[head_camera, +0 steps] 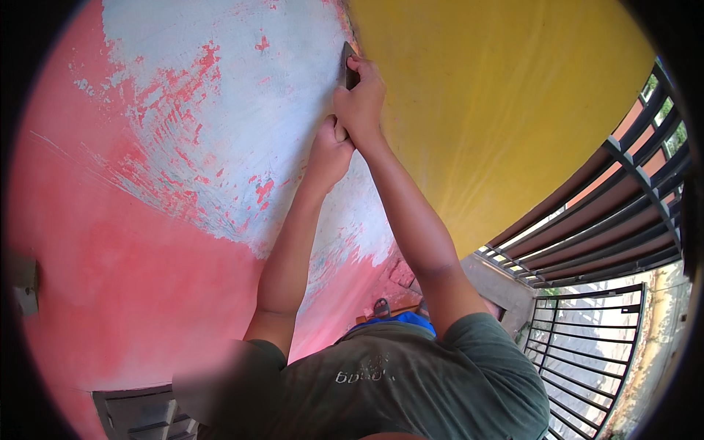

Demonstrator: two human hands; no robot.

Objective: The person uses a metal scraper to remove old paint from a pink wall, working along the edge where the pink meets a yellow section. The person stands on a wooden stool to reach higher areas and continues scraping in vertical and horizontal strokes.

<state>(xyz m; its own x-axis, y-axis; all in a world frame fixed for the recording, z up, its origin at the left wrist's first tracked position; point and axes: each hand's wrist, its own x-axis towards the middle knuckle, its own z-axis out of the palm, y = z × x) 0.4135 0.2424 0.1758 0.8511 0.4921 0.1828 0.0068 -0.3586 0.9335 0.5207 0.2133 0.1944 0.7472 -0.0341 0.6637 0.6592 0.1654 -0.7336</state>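
Both my arms reach up to the corner where a pink wall (104,264) with a large patch of whitish filler (264,104) meets a yellow wall (495,110). My left hand (331,157) is closed around the lower part of a scraper's handle. Above it, my right hand (363,102) grips the same scraper (348,63) near its blade, fingers on the metal. The blade's pointed upper end lies at the corner, close to the edge of the filler. Pink streaks show through the patch in several places, mostly along its left and lower edges.
A dark metal railing (599,214) runs at the right, with a barred metal gate (588,346) below it. Down by my body a sandal (381,308) shows on something brown. A grey framed thing (146,412) is at the lower left, and a box-like fitting (25,286) at the left edge.
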